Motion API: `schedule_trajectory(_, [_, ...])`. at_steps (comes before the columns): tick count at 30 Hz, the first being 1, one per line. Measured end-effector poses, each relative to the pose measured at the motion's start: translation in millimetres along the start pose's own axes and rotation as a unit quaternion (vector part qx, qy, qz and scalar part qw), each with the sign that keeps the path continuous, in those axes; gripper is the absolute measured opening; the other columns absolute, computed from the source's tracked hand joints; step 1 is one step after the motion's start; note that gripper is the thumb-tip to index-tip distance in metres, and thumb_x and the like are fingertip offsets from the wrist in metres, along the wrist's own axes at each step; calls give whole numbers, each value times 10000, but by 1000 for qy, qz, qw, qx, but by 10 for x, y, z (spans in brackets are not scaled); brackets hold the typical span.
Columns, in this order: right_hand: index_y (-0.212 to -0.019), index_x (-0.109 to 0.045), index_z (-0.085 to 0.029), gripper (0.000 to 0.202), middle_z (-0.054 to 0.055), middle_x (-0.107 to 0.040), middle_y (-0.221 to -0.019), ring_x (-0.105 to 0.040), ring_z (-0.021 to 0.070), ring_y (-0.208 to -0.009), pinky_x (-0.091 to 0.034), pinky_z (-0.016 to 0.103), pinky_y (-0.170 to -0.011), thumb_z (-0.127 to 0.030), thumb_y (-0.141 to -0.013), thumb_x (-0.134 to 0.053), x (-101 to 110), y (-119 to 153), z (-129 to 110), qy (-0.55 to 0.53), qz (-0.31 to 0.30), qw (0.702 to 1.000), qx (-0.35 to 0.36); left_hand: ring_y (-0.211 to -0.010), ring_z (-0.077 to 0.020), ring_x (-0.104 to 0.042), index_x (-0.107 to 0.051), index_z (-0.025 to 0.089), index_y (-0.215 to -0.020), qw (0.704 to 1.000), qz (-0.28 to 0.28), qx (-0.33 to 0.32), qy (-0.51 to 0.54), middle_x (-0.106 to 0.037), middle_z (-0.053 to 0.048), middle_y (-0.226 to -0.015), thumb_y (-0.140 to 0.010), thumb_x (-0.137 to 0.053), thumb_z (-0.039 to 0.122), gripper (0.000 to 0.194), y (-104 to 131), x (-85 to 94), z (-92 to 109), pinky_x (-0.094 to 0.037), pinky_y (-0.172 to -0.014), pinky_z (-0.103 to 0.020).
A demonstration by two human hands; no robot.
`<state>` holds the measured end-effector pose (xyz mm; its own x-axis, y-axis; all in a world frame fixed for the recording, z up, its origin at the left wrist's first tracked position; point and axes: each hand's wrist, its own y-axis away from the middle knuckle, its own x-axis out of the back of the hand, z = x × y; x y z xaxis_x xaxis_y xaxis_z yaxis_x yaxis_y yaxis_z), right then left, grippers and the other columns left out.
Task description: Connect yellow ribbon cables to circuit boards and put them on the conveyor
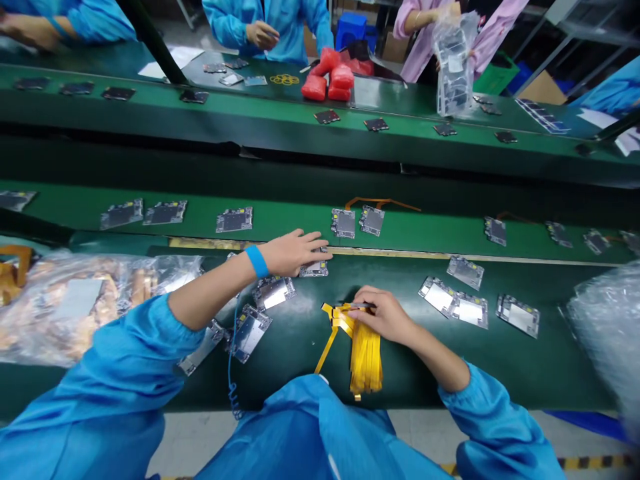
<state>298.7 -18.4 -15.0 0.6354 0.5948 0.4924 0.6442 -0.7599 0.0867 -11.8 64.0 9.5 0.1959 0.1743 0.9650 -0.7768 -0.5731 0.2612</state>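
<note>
My left hand [290, 253], with a blue wrist strap [257, 261], reaches across the bench with fingers spread. Its fingertips lie over a circuit board [314, 269] and partly hide it. Closed in a pinch, my right hand [383, 312] has a thin metal tool, apparently tweezers [363, 305], between its fingers. The tool's tip is at a bundle of yellow flex cables [367, 360] hanging toward me. One loose cable [326, 350] splays out to the left. More boards lie near my left forearm, among them one board [250, 332] close to the blue coiled cord [231, 373].
A green conveyor [290, 223] carries spaced boards, some with orange flex cables. Several boards [467, 310] lie to the right. A clear bag of copper-coloured parts [90, 307] is at left, clear plastic wrap [610, 327] at right. Co-workers stand behind the far line near red bags [330, 77].
</note>
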Motion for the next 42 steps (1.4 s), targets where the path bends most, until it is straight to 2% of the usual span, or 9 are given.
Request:
schedule_trajectory(4, [-817,-688,-200,338,27,-682,-808,-597,158,-705,-437,268,-625,-526,-891,-736,77,31,10,-97,30,993,-62,-1235,-322,-575,-523,256,-1498,999,-18,-12,-45,-606,-166,-1399,-825,-680,154,698,-19,-4,73,-423,-939,-400])
schedule_trajectory(8, [-941,-696,-198,414,33,-727,-849,-625,165,-722,-475,277,-656,-568,-795,-808,139,-7,51,-169,81,977,-105,-1066,-326,-609,-631,160,-1317,1000,17,7,-23,-658,-177,-1195,-822,-766,399,566,-109,8,154,-428,-884,-409])
schedule_trajectory(14, [-847,-715,-184,433,21,-695,-756,-582,166,-689,-453,279,-642,-616,-860,-700,262,-156,166,-98,96,985,-108,-1078,-333,-589,-654,129,-1128,997,67,42,1,-634,-182,-1184,-860,-733,548,504,-216,-78,337,-436,-877,-423])
schedule_trajectory(18, [-831,-728,-176,464,17,-689,-750,-584,176,-709,-434,278,-651,-617,-913,-609,302,-227,232,-36,79,990,-111,-1174,-341,-552,-625,167,-1257,997,75,-7,18,-589,-181,-1322,-821,-765,470,549,-220,-88,348,-444,-899,-411])
schedule_trajectory(21, [-847,-735,-174,452,26,-712,-782,-611,187,-735,-445,280,-668,-594,-927,-589,286,-263,286,-18,73,991,-111,-1106,-323,-580,-596,175,-1338,998,61,-28,20,-616,-165,-1263,-809,-762,371,588,-218,-80,352,-455,-864,-396])
schedule_trajectory(24, [-908,-738,-179,406,48,-752,-855,-656,210,-791,-478,290,-708,-568,-909,-621,249,-303,358,-27,79,990,-111,-1046,-308,-602,-602,162,-1318,998,55,1,16,-626,-160,-1194,-854,-732,380,528,-223,-80,403,-469,-858,-394])
schedule_trajectory(27, [-918,-724,-186,361,56,-767,-872,-667,211,-795,-495,299,-732,-537,-893,-643,223,-361,432,-20,81,989,-118,-1075,-314,-597,-615,161,-1279,996,80,12,23,-612,-168,-1209,-864,-745,400,496,-236,-82,473,-480,-892,-402])
schedule_trajectory(34, [-908,-720,-183,329,35,-744,-817,-624,183,-730,-464,274,-688,-495,-910,-614,230,-465,485,21,79,990,-118,-1172,-324,-542,-655,262,-1283,992,112,-48,25,-562,-149,-1316,-840,-766,355,466,-332,-111,507,-471,-919,-416])
schedule_trajectory(42, [-910,-723,-193,307,28,-750,-828,-623,179,-721,-461,270,-689,-480,-917,-615,229,-464,492,40,73,989,-124,-1098,-306,-538,-694,210,-1142,992,98,-59,60,-571,-144,-1212,-830,-730,286,323,-410,-142,491,-477,-928,-412])
